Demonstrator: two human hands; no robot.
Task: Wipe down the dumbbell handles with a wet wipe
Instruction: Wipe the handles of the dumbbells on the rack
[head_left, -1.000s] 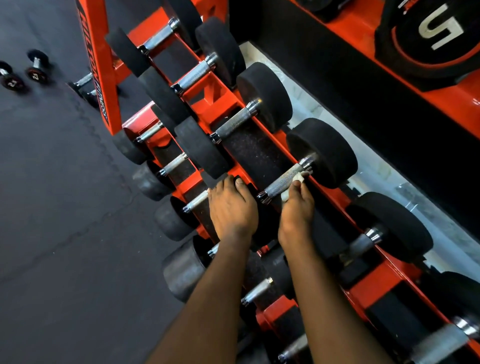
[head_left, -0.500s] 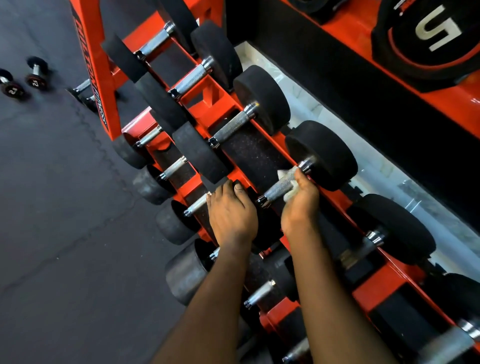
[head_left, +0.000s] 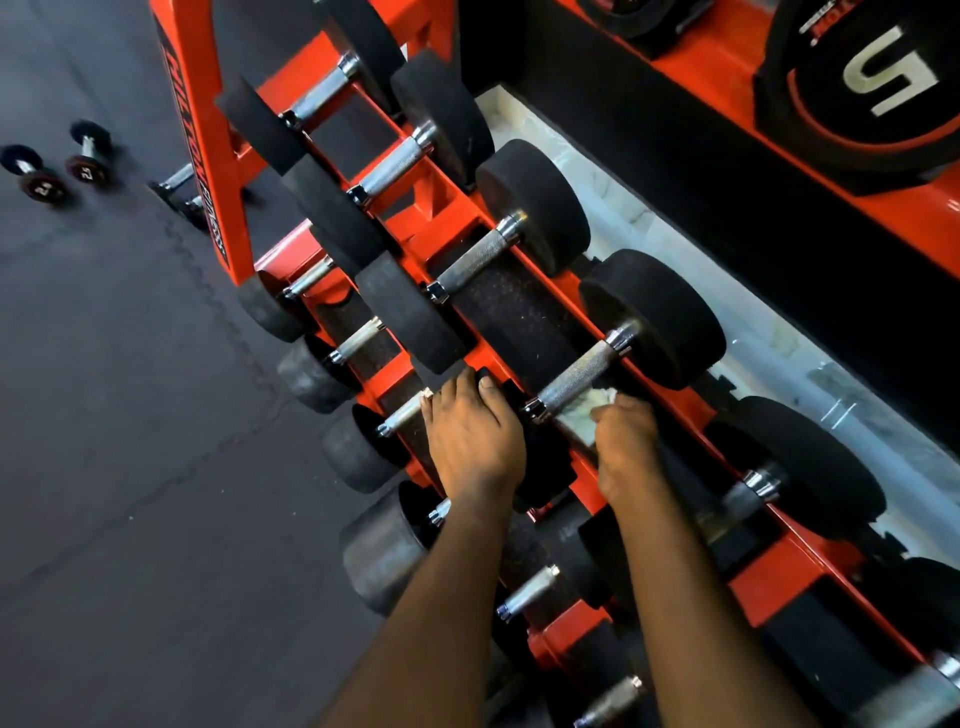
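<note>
Black rubber dumbbells with knurled steel handles lie in rows on an orange rack (head_left: 587, 470). My right hand (head_left: 626, 447) grips a crumpled white wet wipe (head_left: 589, 408) held against the underside of one handle (head_left: 582, 376), near its front collar. That dumbbell's rear head (head_left: 657, 317) is in plain sight; its front head is hidden under my left hand (head_left: 475, 436), which rests on top of it with the fingers draped over.
More dumbbells fill the upper and lower tiers, among them a handle (head_left: 475, 265) just behind. Two small dumbbells (head_left: 57, 166) lie on the dark rubber floor at far left. A black weight plate (head_left: 872, 88) leans on an orange stand at top right.
My right hand slid the wipe down the handle from the rear collar toward the front collar, and now holds it under the bar. The left hand stayed put.
</note>
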